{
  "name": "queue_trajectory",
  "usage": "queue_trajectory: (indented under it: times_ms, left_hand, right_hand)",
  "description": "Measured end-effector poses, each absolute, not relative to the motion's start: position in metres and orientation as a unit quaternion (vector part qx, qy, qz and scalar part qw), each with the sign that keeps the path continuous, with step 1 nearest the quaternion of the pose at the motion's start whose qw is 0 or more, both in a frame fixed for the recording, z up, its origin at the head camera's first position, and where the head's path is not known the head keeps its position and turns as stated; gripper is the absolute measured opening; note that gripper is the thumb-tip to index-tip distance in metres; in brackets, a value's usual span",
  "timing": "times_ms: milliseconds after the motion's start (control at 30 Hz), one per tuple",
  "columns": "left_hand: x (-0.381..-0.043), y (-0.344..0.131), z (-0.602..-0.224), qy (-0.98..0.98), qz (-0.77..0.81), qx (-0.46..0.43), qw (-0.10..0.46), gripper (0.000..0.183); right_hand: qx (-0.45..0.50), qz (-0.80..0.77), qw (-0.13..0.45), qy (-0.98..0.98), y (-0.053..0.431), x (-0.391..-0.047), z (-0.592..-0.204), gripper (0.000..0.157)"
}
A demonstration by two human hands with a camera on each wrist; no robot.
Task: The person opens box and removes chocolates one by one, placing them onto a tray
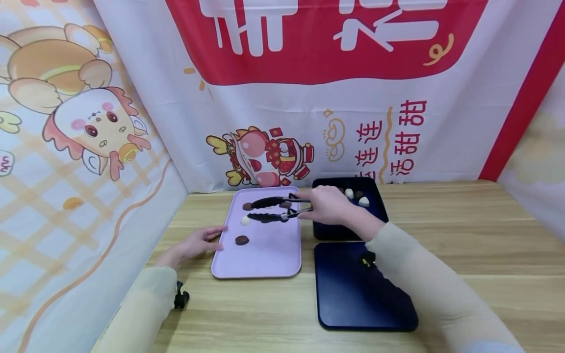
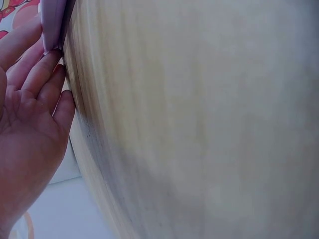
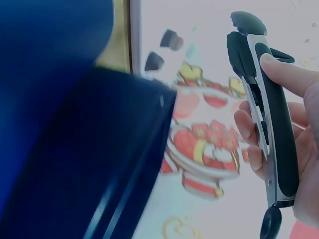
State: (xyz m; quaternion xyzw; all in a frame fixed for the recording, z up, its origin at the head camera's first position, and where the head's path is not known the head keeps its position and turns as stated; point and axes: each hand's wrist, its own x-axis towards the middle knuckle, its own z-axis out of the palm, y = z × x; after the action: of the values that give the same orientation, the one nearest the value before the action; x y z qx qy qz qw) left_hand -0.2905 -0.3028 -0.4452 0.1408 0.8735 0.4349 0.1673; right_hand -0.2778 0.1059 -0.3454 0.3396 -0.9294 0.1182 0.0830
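As the left hand [image 1: 200, 242] rests with fingers and thumb apart against the left rim of a lilac tray [image 1: 265, 260], the right hand [image 1: 333, 205] grips black-and-silver kitchen tongs [image 3: 276, 114], fingers wrapped about the handles. The tongs' dark tips stand apart over the tray's upper half, near the frame's center; no piece clearly shows between them. Just beside the lower tip sits a white candy [image 1: 245, 220], though whether the two touch cannot be told. A round chocolate [image 1: 242, 240] lies lower on the tray, with another brown piece [image 1: 248, 206] by the upper tip. The sweets look light and firm but smooth, likely to slip or chip under a hard squeeze; a gentle hold low on opposite sides should suit them. The stiff tongs are best held at mid-handle. Right of center, partly behind the right hand, a dark box [image 1: 324, 233] holds white and dark pieces. Below it lies a flat navy tray [image 1: 348, 304] on a wood-grain table [image 1: 247, 314], before a printed curtain [image 1: 282, 108]
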Motion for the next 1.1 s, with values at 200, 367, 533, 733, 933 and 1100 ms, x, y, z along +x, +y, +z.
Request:
queue_trajectory:
  times_ms: [200,367,533,733,933,1100]
  left_hand:
    - [-0.291,-0.304,-0.446,0.881,0.420,0.151,0.158,0.064]
    - [-0.291,-0.304,-0.444,0.883,0.419,0.144,0.154,0.064]
    - [-0.290,-0.303,-0.444,0.886,0.411,0.152,0.154,0.064]
    - [-0.291,-0.302,-0.444,0.888,0.405,0.154,0.151,0.064]
    - [-0.292,-0.301,-0.445,0.888,0.408,0.150,0.152,0.064]
    - [-0.293,-0.302,-0.445,0.885,0.414,0.146,0.156,0.064]
  right_hand:
    - [0.314,0.136,0.111,-0.933,0.150,-0.271,-0.333,0.060]
    - [0.295,0.131,0.129,-0.938,0.185,-0.264,-0.327,0.062]
    - [0.268,0.109,0.132,-0.948,0.217,-0.259,-0.325,0.062]
    - [0.244,0.093,0.112,-0.959,0.246,-0.254,-0.328,0.065]
    - [0.238,0.070,0.114,-0.962,0.266,-0.255,-0.338,0.066]
    - [0.229,0.065,0.108,-0.965,0.282,-0.255,-0.347,0.068]
